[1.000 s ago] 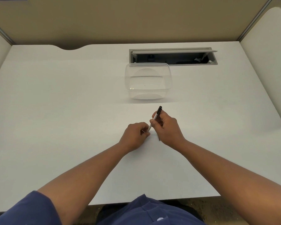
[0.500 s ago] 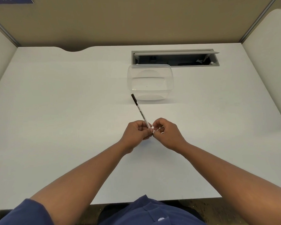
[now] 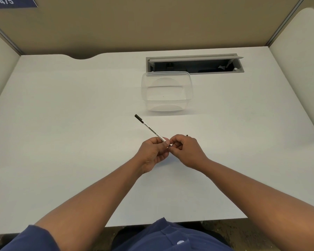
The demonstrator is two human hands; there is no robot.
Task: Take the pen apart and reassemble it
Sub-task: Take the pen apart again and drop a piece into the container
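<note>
Pen (image 3: pixel 151 128) swung leftward, both hands pinching its near end, lettering unreadable

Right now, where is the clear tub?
Head view: the tub stands on the desk right of centre, in front of the cable hatch, beyond the pen.

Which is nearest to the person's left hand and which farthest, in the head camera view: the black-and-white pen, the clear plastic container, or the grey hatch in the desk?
From the left hand:
1. Black-and-white pen: held in that hand, slanting up and to the left.
2. Clear plastic container: farther back on the white desk, slightly to the right.
3. Grey desk hatch: farthest, just behind the container, near the desk's back edge.
</note>
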